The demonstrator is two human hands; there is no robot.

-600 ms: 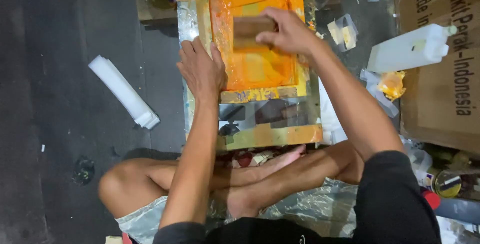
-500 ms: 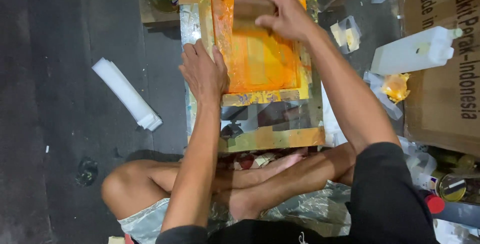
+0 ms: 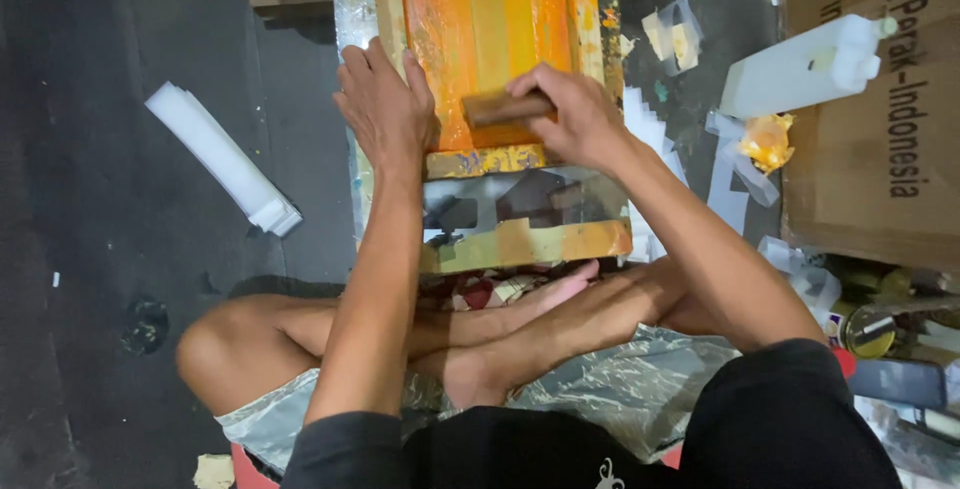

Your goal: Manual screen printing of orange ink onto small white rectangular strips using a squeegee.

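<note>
Gripping a squeegee (image 3: pixel 507 108), the right hand (image 3: pixel 575 114) hides its blade; the left hand (image 3: pixel 385 109), fingers spread flat, is pressed at nine o'clock on the orange screen (image 3: pixel 500 19), which is cut off at twelve o'clock.

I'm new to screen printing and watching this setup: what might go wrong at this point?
1. The left hand presses only the frame's left edge; the frame may shift under the stroke and smear the print.
2. The right hand grips the wooden squeegee right above wet orange ink; fingers may pick it up.
3. The white bottle lies on its side beside the frame; it may leak if its cap is loose.
</note>
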